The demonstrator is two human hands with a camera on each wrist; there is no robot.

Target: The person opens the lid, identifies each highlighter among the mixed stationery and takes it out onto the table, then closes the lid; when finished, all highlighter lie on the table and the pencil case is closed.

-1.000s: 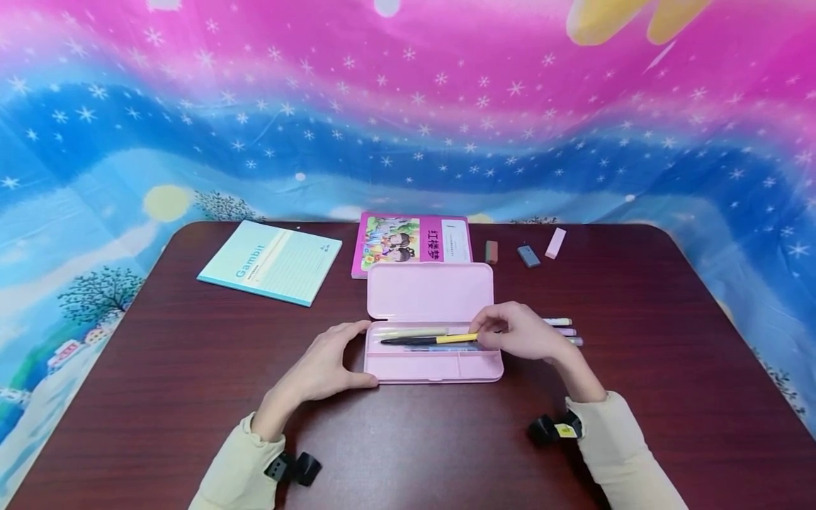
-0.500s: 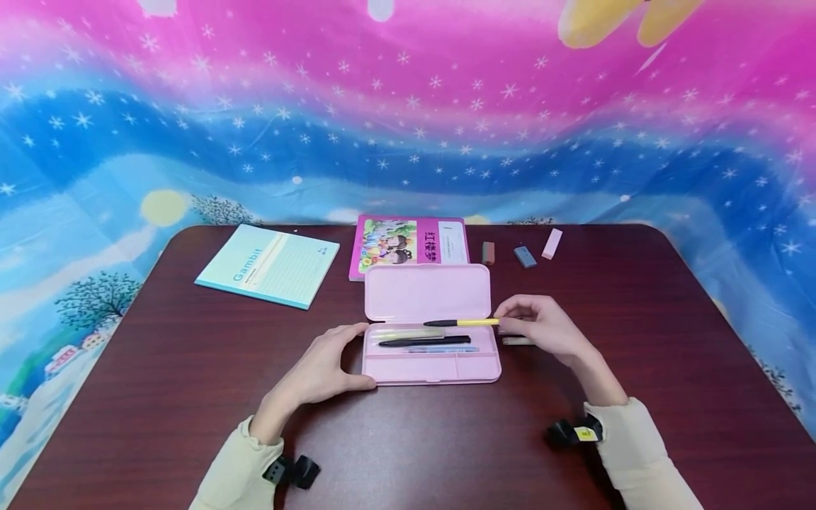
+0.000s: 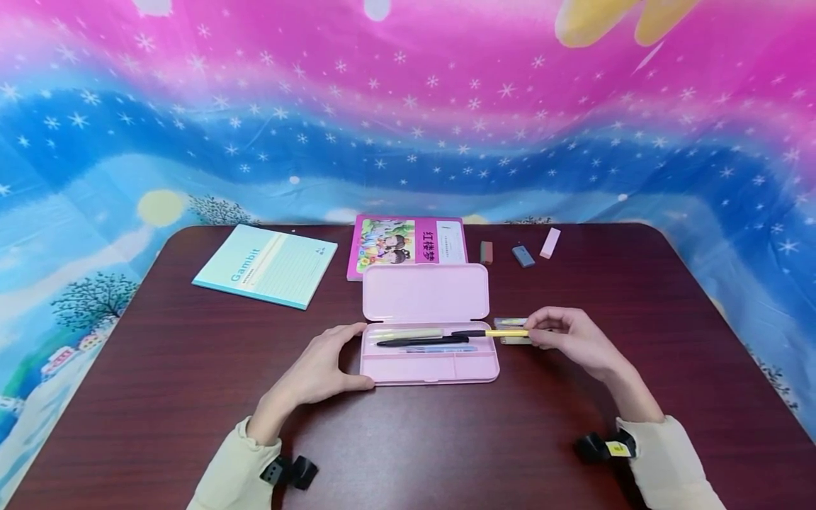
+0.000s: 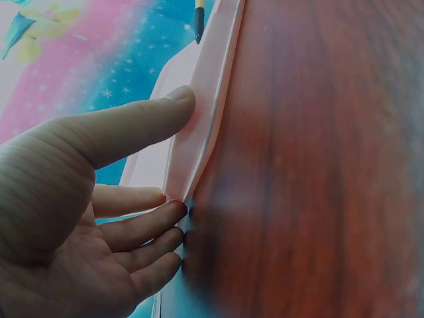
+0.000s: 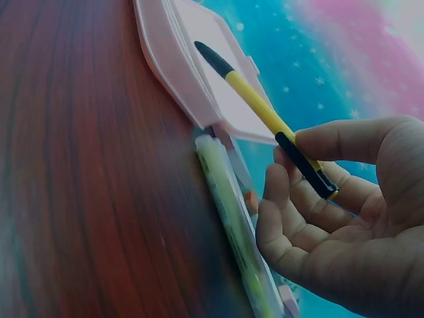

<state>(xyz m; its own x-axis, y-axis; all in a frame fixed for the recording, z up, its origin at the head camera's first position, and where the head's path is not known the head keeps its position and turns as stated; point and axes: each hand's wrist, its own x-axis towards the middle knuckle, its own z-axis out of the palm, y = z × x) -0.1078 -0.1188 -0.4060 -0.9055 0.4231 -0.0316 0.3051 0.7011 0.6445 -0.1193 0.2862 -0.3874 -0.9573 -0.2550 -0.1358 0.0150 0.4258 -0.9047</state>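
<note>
A pink pencil case (image 3: 392,367) lies with its lid (image 3: 426,292) swung back. My left hand (image 3: 312,368) holds its left end, thumb at the front corner and index finger at the back corner. Inside lie a black pen (image 3: 421,342), a light blue pen (image 3: 436,349) and a pale yellow highlighter (image 3: 408,333). My right hand (image 3: 583,347) pinches a yellow and black ballpoint pen (image 5: 255,106) between thumb and fingers, its black tip pointing left over the case's right end. Beneath that hand, several highlighters (image 3: 508,322) lie beside the case, partly hidden.
Behind the case lies a pink picture-cover book (image 3: 408,244), partly covered by the lid. A pale green notebook (image 3: 268,265) is at the back left. At the back right are a green and brown eraser (image 3: 486,253), a blue eraser (image 3: 523,256) and a pink-white eraser (image 3: 550,243).
My right hand has moved right with the yellow pen, from over the case to above the highlighters beside it. The black pen in the case now shows fully. My left hand stays on the case.
</note>
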